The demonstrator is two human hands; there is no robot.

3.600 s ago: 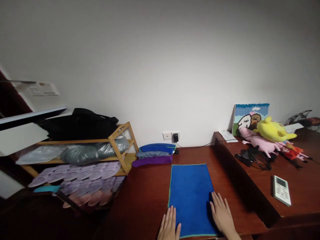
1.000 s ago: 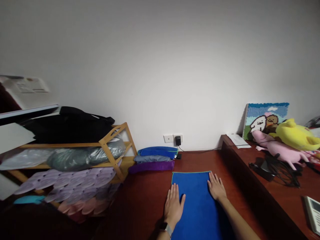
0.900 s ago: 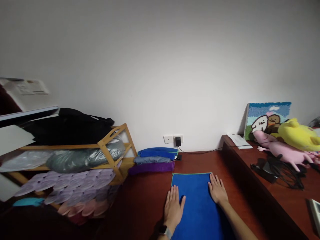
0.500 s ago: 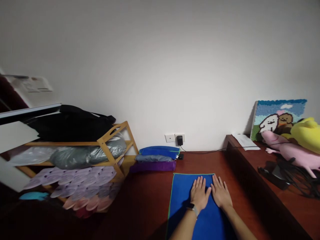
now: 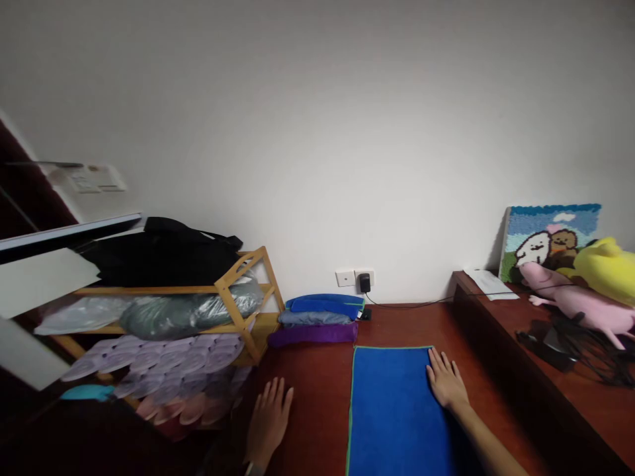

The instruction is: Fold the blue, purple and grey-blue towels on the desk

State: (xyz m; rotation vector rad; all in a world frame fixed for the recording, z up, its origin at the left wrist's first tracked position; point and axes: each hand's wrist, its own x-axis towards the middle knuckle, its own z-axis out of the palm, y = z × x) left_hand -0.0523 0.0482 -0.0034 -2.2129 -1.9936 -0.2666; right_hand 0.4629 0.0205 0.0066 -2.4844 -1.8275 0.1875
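A blue cloth [image 5: 391, 403] with a green edge lies spread flat on the reddish-brown wooden surface [image 5: 317, 396]. Its near end runs out of the bottom of the view. My right hand [image 5: 448, 382] rests flat on the cloth's right edge near the far corner, fingers stretched out. Off to the left of the cloth, my left hand [image 5: 270, 416] is over the bare wood with its fingers extended, holding nothing. Beyond the cloth sits a pile of folded cloths, with a purple one [image 5: 312, 334] in front, a grey-blue one [image 5: 315, 318] and a blue one [image 5: 325, 303] behind.
A wooden rack [image 5: 243, 304] with a black bag [image 5: 169, 254] and wrapped items stands left. On the raised ledge at right are a pink plush toy [image 5: 570, 297], a yellow plush [image 5: 608, 268], a picture [image 5: 550, 241] and cables [image 5: 590, 357]. A black plug [image 5: 364, 283] is in the wall socket.
My left hand has lifted off the cloth and moved left over the wood. My right hand stays on the cloth's right edge. The view has shifted slightly.
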